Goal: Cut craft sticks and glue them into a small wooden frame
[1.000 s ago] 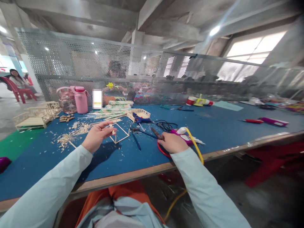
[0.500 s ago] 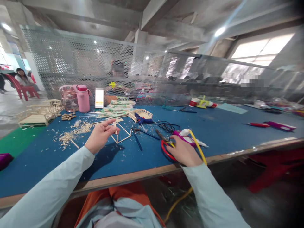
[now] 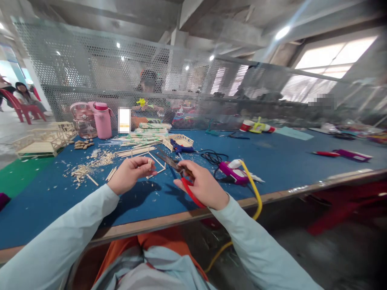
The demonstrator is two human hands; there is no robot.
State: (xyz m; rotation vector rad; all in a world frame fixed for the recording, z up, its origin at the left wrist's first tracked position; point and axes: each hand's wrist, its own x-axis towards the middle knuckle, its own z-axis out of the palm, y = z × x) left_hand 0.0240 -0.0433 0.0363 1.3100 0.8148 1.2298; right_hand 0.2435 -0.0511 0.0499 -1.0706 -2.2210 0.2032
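My left hand pinches a short wooden stick between thumb and fingertips, over the blue tabletop. Held in my right hand are red-handled scissors, their dark blades parted and pointing left toward the stick. Blades and stick are apart. Just behind both hands lies an angular frame of thin sticks, partly covered by my left hand. A blue glue gun rests beyond the scissors, beside a small wooden lattice tray.
Wood chips and bundled sticks lie left. A pink bottle and small wooden furniture models stand farther left. At right, a purple power strip has a yellow cable crossing the table edge. A mesh screen stands behind.
My right hand has lifted the scissors from the table beside the power strip and brought them left, with blades apart. My left hand stays near the stick frame, still pinching the stick.
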